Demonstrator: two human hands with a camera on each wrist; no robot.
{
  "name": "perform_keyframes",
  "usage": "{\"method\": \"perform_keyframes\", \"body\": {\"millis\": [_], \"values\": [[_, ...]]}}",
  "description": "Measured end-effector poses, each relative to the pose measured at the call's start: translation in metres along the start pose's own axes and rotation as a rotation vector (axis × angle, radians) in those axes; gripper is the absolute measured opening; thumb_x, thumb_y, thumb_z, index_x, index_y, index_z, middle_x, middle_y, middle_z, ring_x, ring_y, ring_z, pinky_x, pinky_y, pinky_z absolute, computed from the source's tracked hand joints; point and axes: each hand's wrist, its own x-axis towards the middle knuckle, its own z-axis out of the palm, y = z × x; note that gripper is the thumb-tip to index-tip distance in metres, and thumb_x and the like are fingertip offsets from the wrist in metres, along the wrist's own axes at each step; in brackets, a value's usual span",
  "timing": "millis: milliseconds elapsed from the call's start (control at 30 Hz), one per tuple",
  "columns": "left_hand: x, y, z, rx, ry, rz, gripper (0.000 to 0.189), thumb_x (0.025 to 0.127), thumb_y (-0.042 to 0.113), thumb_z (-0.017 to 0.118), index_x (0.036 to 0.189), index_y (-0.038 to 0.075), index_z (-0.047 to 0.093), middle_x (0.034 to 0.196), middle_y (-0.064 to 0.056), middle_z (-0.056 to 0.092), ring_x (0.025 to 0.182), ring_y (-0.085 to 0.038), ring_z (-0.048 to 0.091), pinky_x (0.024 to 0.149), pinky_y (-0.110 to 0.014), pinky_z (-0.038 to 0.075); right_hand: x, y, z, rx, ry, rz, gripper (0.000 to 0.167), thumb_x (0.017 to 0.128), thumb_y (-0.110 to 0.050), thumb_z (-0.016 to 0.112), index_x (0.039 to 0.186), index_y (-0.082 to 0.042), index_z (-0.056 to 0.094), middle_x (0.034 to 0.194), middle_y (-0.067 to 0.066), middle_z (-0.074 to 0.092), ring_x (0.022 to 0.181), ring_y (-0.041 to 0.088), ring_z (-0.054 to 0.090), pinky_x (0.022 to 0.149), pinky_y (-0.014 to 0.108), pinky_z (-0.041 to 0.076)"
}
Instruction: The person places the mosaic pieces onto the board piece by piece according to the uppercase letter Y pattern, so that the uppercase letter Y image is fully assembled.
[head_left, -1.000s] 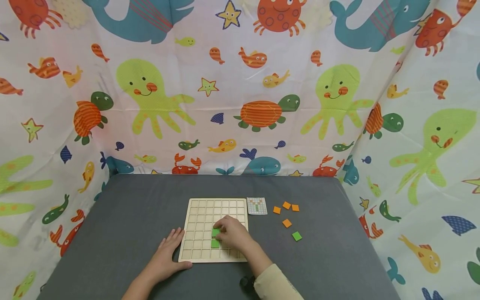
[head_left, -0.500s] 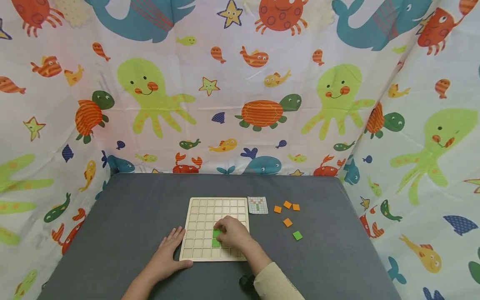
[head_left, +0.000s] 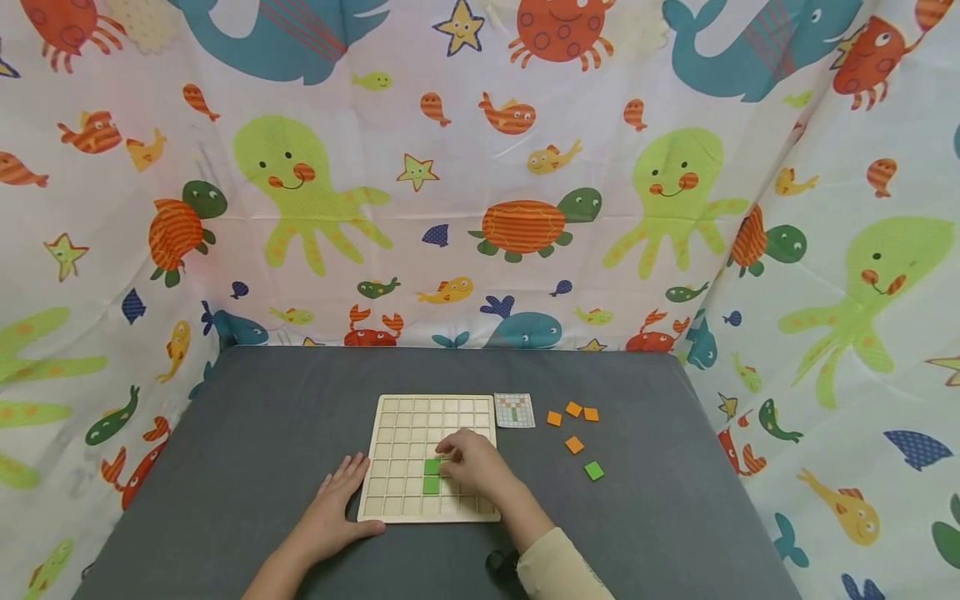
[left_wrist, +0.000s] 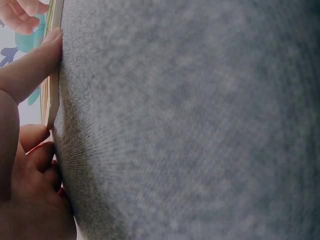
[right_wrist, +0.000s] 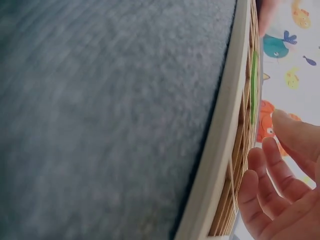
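Observation:
A square wooden grid board [head_left: 397,422] lies on the grey table. Two green square tiles [head_left: 431,485] sit in neighbouring cells, one behind the other. My left hand [head_left: 333,507] rests at the board's near left corner. Its thumb [left_wrist: 42,52] touches the front edge, and its fingers lie along the left side. Just right of the green tiles, my right hand [head_left: 477,467] hovers over the board with nothing visible in its grasp. In the right wrist view its fingers [right_wrist: 272,197] are loosely bent, apart from the thumb, and a green tile [right_wrist: 254,90] shows on the board.
A small printed card [head_left: 514,411] with a coloured grid pattern lies by the board's far right corner. Further right are several loose orange tiles [head_left: 574,445] and one green tile [head_left: 594,471]. A dark object [head_left: 501,565] sits by the right sleeve. Patterned fabric [head_left: 450,250] surrounds the table.
My right hand has let go of the farther green tile and drawn slightly right, leaving that tile in its cell. My left hand stays where it was.

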Motion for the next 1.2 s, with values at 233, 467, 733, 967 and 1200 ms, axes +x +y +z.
{"method": "perform_keyframes", "body": {"millis": [233,467,733,967,1200], "values": [[0.000,0.001,0.000,-0.002,-0.002,-0.009,0.117,0.070,0.056,0.087,0.160,0.007,0.029,0.167,-0.016,0.022,0.156,-0.038,0.011,0.122,-0.064,0.009,-0.011,0.003,-0.010,0.024,0.037,-0.009,0.020,0.091,-0.013,0.075,0.111,-0.010,0.075,0.106,0.002,0.067,0.091,0.017,0.065,0.073,0.028,0.054],[0.000,-0.001,0.002,0.000,-0.002,0.005,0.117,0.070,0.058,0.085,0.160,0.007,0.029,0.167,-0.016,0.022,0.156,-0.039,0.012,0.122,-0.064,0.010,-0.023,0.014,-0.023,0.040,0.064,0.013,0.022,0.092,-0.014,0.074,0.114,-0.011,0.074,0.111,0.003,0.067,0.093,0.017,0.065,0.072,0.029,0.054],[0.000,-0.002,0.003,-0.001,0.005,-0.005,0.117,0.069,0.057,0.086,0.160,0.009,0.029,0.167,-0.015,0.022,0.156,-0.038,0.013,0.122,-0.062,0.010,-0.036,0.026,-0.039,0.054,0.119,0.012,0.024,0.093,-0.013,0.073,0.117,-0.009,0.072,0.112,0.006,0.068,0.096,0.025,0.065,0.073,0.032,0.054],[-0.001,-0.001,0.003,-0.001,0.009,-0.003,0.117,0.069,0.056,0.087,0.159,0.007,0.030,0.167,-0.016,0.023,0.156,-0.039,0.013,0.122,-0.064,0.010,-0.046,0.043,-0.047,0.033,0.181,0.021,0.027,0.090,-0.013,0.077,0.116,-0.009,0.072,0.107,0.008,0.068,0.089,0.021,0.063,0.072,0.031,0.053],[0.000,0.000,0.002,-0.007,0.002,-0.012,0.117,0.069,0.056,0.087,0.160,0.008,0.029,0.167,-0.015,0.022,0.156,-0.038,0.012,0.122,-0.063,0.010,-0.055,0.054,-0.053,0.017,0.242,0.067,0.028,0.086,-0.012,0.080,0.113,-0.009,0.073,0.109,0.004,0.069,0.091,0.019,0.064,0.072,0.032,0.055]]}}
